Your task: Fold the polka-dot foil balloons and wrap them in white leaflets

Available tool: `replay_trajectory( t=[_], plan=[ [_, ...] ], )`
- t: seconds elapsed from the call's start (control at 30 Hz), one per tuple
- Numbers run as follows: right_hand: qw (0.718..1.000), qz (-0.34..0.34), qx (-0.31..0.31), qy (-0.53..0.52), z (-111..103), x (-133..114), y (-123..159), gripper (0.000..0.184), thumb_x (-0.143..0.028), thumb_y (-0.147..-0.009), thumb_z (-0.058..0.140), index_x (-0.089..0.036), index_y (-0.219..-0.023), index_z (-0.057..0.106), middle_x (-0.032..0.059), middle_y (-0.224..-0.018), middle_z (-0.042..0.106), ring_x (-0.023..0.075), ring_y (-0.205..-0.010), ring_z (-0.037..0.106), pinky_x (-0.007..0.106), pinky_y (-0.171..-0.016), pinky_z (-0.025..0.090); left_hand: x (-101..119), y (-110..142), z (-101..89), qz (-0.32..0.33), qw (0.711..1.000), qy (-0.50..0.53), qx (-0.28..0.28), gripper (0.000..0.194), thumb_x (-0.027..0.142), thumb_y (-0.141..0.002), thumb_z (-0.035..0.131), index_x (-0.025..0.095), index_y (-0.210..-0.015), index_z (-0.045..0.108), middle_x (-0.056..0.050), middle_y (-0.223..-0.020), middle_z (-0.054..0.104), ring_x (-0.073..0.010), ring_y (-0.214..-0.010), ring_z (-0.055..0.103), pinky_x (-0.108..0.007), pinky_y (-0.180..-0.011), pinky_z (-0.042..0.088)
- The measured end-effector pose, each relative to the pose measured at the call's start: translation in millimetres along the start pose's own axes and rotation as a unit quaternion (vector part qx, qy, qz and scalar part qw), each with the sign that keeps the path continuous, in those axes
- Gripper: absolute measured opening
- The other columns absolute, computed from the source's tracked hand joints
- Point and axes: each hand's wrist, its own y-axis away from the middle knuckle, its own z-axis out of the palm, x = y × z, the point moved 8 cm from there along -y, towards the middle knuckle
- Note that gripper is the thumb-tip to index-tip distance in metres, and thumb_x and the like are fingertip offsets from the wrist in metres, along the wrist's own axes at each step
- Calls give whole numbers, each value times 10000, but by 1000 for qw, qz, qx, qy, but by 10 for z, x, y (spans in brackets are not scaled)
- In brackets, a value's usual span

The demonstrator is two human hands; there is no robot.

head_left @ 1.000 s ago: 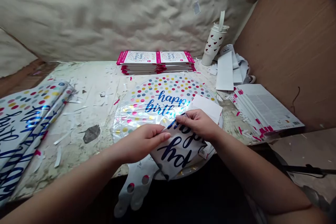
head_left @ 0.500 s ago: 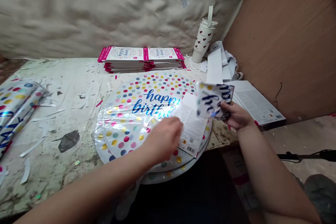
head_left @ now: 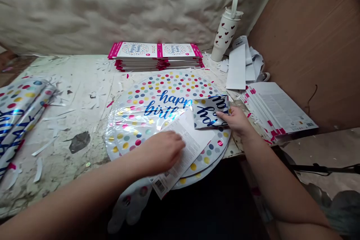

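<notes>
The right hand point(head_left: 236, 120) clamps its fingers on a folded foil balloon point(head_left: 210, 113), holding it up. The left hand point(head_left: 164, 148) lies open, pressing a printed paper sheet point(head_left: 191, 146) flat on round foil balloons point(head_left: 171, 90).

The right hand point(head_left: 236, 120) grips a folded foil balloon point(head_left: 210, 111) while the left hand point(head_left: 165, 150) rests on a printed paper sheet point(head_left: 191, 143)

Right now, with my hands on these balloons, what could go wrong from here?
The printed sheet under your left hand hangs past the table edge, so it could slide off if you let go. The stack of round foil balloons also overhangs that edge and its slick surface might let it slip. The folded foil balloon in your right hand could pick up creases if gripped too hard.
</notes>
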Motion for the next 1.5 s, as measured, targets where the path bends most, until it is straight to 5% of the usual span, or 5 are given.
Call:
replay_trajectory(
  t=[0.2,0.57,0.83,1.2,1.5],
  plan=[
    [998,-37,26,52,-74,-46,64,352,-392,-652,712,-153,-898,634,99,-931,690,227,-811,651,350,-711,533,-97,-711,145,37,990,-108,82,187,211,-796,428,131,-894,566,-126,-974,553,-252,-931,478,-394,-842,367],
    [961,37,-268,49,222,-281,177,359,-294,-576,767,-116,-877,685,58,-855,706,192,-786,639,333,-767,505,106,-564,-29,139,977,-124,108,169,257,-796,392,177,-726,524,-63,-797,536,-219,-810,448,-404,-794,294],
    [936,41,-327,126,341,-514,148,286,-241,-563,750,-128,-822,701,14,-751,691,147,-664,610,261,-646,496,192,-445,-140,138,980,-113,84,102,206,-805,405,180,-796,503,-54,-820,553,-210,-839,456,-391,-818,285],
    [976,100,-177,73,519,-137,-37,245,-324,-592,747,-157,-631,572,-47,-487,557,67,-408,468,182,-388,368,-38,-569,181,99,990,-86,42,117,234,-808,426,180,-788,528,-55,-807,542,-210,-794,464,-384,-751,301],
    [965,64,-229,106,676,-451,87,221,-233,-545,753,-139,-611,564,-57,-479,517,50,-410,430,167,-377,309,148,-523,-3,113,982,-125,85,158,207,-845,366,160,-783,503,-74,-808,535,-217,-795,444,-387,-742,310]
  ],
)
